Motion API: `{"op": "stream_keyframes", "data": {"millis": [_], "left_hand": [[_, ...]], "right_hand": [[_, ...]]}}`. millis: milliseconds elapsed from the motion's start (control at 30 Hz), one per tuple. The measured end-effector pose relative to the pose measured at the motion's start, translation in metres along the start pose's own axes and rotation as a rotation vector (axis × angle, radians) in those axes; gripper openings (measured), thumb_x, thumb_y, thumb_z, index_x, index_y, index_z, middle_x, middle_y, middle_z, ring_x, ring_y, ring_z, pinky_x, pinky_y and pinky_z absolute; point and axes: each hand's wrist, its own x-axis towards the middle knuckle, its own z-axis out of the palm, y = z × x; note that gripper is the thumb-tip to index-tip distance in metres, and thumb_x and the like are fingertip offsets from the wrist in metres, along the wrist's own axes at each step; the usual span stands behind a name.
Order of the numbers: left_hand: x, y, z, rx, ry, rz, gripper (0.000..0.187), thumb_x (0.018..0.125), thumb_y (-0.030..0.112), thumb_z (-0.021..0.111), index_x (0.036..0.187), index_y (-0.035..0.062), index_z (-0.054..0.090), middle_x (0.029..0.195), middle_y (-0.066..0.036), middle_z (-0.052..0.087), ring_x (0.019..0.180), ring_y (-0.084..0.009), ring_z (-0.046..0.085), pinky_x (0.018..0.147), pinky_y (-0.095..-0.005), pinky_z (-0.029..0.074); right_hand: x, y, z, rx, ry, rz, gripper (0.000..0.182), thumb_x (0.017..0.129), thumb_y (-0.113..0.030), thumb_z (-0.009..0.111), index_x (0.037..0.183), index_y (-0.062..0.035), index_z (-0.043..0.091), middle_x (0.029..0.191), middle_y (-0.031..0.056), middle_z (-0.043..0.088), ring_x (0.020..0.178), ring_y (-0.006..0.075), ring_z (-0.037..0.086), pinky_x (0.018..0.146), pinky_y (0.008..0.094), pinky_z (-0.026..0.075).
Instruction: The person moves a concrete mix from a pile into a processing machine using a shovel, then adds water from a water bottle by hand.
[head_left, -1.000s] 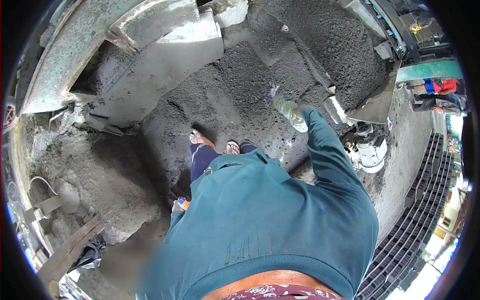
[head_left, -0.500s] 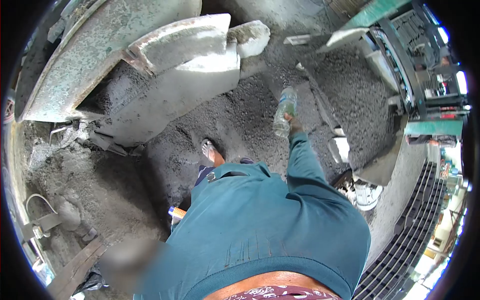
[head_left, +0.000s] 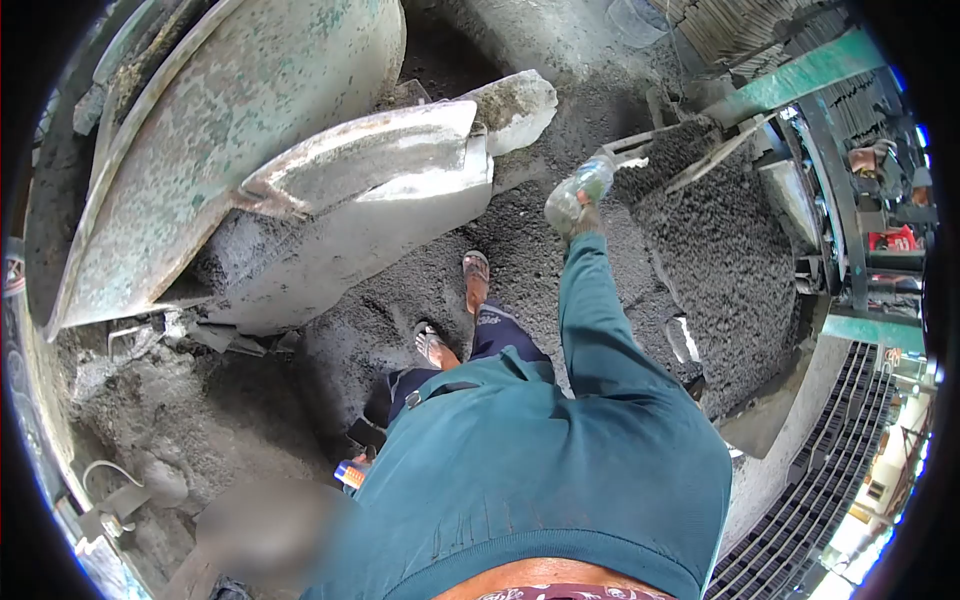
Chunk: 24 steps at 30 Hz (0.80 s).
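Note:
My right hand [head_left: 588,217] is closed around the lower part of a clear plastic bottle [head_left: 570,200], with the arm stretched out ahead. The bottle is tilted, its neck pointing up and to the right, over the heap of dark gravel. Beside my left hip, only a sliver of my left hand [head_left: 366,458] shows; the sleeve and body hide the rest. An orange, white and blue object [head_left: 350,474] sticks out at that hand, apparently in its fingers. Just above it is a small dark flat piece [head_left: 367,433].
A big curved metal shell [head_left: 230,150] with flaking green paint stands at left. Broken curved slabs [head_left: 390,150] lie beside it. A heap of gravel [head_left: 735,270] fills the right, behind a green beam [head_left: 800,75]. My sandalled feet [head_left: 432,345] stand on gritty ground.
The bottle has swung up and tipped to the right, moving closer to the gravel heap. Both feet now show, and the view has shifted. The orange object sits lower in view.

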Motion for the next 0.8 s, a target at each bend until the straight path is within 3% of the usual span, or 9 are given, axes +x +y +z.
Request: {"op": "stream_keyframes", "data": {"millis": [200,400,700,800], "left_hand": [[0.000,0.044,0.059,0.020,0.017,-0.032,0.029,0.091,0.033,0.063,0.079,0.0066,0.068,0.075,-0.009,0.069,0.058,-0.0244,0.061,0.057,-0.0381,0.050],[0.014,0.091,0.109,0.055,0.010,-0.047,0.030,0.091,0.033,0.063,0.079,0.0066,0.068,0.074,-0.009,0.069,0.057,-0.0243,0.061,0.056,-0.0382,0.050],[0.009,0.103,0.113,0.106,0.017,-0.077,0.031,0.092,0.034,0.062,0.076,0.0072,0.067,0.072,-0.008,0.069,0.055,-0.0241,0.061,0.055,-0.0384,0.050],[0.007,0.115,0.123,0.133,0.017,-0.102,0.033,0.092,0.035,0.062,0.073,0.0082,0.065,0.070,-0.008,0.068,0.054,-0.0240,0.060,0.053,-0.0386,0.049]], "right_hand": [[0.095,-0.040,0.061,0.046,0.081,-0.130,0.069,0.079,-0.021,0.079,0.137,-0.0011,0.047,0.121,0.0155,0.063,0.103,0.0345,0.065,0.089,0.0503,0.055],[0.139,-0.048,0.079,0.001,0.180,-0.215,0.071,0.078,-0.022,0.080,0.136,0.0004,0.047,0.121,0.0156,0.063,0.103,0.0346,0.065,0.089,0.0492,0.055],[0.136,-0.040,0.075,-0.160,0.286,-0.327,0.074,0.076,-0.023,0.082,0.135,0.0026,0.047,0.121,0.0158,0.064,0.104,0.0346,0.065,0.090,0.0477,0.054],[0.116,-0.036,0.065,-0.382,0.378,-0.404,0.075,0.075,-0.024,0.082,0.135,0.0033,0.047,0.121,0.0159,0.064,0.104,0.0346,0.065,0.090,0.0472,0.054]]}}
